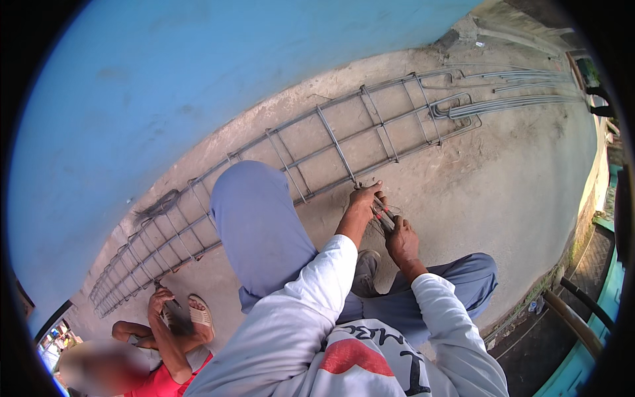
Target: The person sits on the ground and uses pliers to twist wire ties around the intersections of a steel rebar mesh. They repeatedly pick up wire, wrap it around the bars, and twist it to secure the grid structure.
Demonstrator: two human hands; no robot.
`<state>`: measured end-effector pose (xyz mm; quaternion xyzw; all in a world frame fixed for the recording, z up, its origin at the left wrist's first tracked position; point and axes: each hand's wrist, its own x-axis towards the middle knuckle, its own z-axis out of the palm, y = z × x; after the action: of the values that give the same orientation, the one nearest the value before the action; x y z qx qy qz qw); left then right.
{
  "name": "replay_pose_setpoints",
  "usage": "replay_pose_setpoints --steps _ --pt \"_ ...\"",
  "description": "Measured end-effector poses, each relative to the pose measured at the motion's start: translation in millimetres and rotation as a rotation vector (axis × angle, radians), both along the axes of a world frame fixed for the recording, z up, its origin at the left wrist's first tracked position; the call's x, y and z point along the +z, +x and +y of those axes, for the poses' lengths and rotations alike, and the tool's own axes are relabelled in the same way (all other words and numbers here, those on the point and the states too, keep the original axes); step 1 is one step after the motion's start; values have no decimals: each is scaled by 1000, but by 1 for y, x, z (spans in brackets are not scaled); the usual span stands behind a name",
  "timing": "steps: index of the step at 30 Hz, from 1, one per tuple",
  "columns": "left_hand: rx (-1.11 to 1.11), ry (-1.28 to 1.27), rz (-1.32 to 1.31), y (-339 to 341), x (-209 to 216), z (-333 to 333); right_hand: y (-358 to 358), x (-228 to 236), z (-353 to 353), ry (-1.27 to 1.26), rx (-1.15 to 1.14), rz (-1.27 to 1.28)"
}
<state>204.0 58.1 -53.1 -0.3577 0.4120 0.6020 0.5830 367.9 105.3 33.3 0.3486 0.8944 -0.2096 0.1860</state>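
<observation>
A long rebar cage (338,147) with square stirrups lies on the floor in front of me. My left hand (364,200) is closed at its near bar, by a stirrup corner; what its fingers hold is hidden. Just right of it, my right hand (402,242) is wrapped round the grey pliers (384,216), which have red marks on their handles and point toward my left hand. Thin wires stick out around the pliers, between the two hands.
Loose steel bars (522,100) extend from the cage's far right end. A blue wall (165,86) runs behind it, with a coil of wire (159,204) at its foot. At lower left, a co-worker in red (173,354) crouches, one hand (159,301) at the cage.
</observation>
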Motion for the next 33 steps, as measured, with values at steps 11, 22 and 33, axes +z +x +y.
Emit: replay_pose_setpoints --steps 11,22,33 --pt "276 398 -43 6 16 -31 -9 15 16 -1752 -1005 -173" --pt "351 -248 12 16 17 22 -4 3 -30 202 -30 -76" --pt "-334 120 177 -25 21 -39 -14 -8 17 -1070 -591 -233"
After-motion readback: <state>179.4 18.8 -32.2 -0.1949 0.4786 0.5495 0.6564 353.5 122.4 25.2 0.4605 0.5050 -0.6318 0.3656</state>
